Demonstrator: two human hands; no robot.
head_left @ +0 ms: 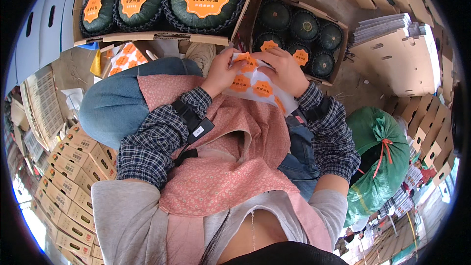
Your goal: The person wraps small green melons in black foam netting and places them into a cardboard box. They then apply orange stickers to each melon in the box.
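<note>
Over my lap I hold a white backing sheet [241,95] with several scalloped orange stickers [262,88] that bear writing. My left hand [223,70] grips its left edge, the thumb lying on an upper sticker. At the sheet's upper right, my right hand [285,68] has its fingers bent over the edge; whether a sticker is lifting there I cannot tell. Just beyond that hand sits a cardboard box of dark green squashes [306,25] in black foam nets. Two squashes in its near row carry orange stickers [300,57], one partly hidden by my right hand.
At the top left, an open cardboard carton [154,37] holds labelled squashes [200,0]. More sticker sheets [128,56] lie below it. Stacked printed cartons [70,176] stand at the lower left. A tied green sack [386,162] is on my right, with flat cardboard [395,60] beyond.
</note>
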